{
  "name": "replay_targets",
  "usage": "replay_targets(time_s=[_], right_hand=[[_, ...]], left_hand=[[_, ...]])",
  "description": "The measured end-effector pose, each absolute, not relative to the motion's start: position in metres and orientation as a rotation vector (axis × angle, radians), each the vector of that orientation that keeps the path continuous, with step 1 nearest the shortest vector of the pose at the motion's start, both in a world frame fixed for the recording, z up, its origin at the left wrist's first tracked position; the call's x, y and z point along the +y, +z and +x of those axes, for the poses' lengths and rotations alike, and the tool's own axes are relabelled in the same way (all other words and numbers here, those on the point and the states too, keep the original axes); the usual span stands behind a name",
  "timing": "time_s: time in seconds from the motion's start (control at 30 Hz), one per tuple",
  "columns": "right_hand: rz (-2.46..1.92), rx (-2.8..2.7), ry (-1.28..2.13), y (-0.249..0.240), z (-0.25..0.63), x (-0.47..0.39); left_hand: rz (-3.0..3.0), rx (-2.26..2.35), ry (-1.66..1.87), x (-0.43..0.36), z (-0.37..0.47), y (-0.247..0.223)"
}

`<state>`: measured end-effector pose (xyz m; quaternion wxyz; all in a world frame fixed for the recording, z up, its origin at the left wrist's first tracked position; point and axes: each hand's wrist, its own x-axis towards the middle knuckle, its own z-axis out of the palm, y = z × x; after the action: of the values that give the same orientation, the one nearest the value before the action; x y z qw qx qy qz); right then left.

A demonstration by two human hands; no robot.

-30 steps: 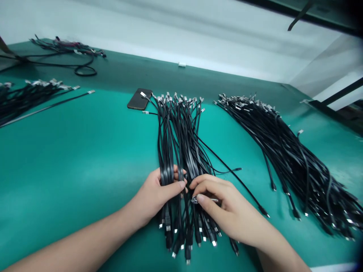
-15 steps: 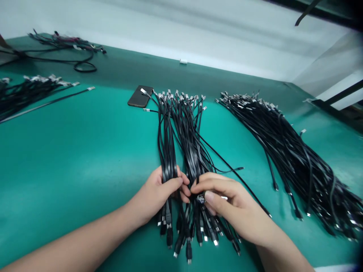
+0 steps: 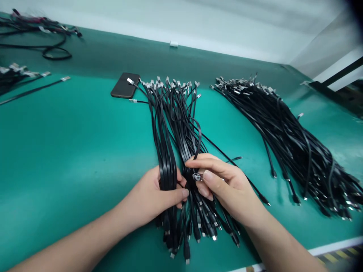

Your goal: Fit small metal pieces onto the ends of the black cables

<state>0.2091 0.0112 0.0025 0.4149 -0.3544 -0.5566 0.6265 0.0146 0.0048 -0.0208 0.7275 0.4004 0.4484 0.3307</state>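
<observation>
My left hand (image 3: 151, 198) is closed around a bundle of flat black cables (image 3: 167, 160), thumb across the front. Silvery plugs top its far ends, and the near ends hang below the hand. Just right of it, my right hand (image 3: 229, 189) pinches a small shiny metal piece (image 3: 196, 176) between thumb and fingers; its kind is not clear. One black cable (image 3: 200, 134) arches up from the pile and runs down to the right fingers. More loose black cables (image 3: 181, 128) lie under and between both hands, their small connectors (image 3: 214, 237) pointing toward me.
A dark phone (image 3: 124, 86) lies beyond the bundle on the green tabletop (image 3: 93, 139). A large pile of black cables (image 3: 292, 139) spreads at the right. Further cables (image 3: 17, 77) and a tangle of wires (image 3: 42, 28) are at the left. A small white cylinder (image 3: 174, 44) stands by the wall.
The view has shifted, so the tabletop things appear higher and further left. My right hand has lifted a little, and a cable now arches up by its fingers. My left hand still holds its bundle.
</observation>
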Motion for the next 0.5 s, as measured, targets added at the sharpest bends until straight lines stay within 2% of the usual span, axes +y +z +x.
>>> replay_targets(time_s=[0.5], right_hand=[[-1.015,-1.389,1.411,0.005,0.223,0.007]], left_hand=[[0.786,1.039,0.787,0.003,0.019,-0.012]])
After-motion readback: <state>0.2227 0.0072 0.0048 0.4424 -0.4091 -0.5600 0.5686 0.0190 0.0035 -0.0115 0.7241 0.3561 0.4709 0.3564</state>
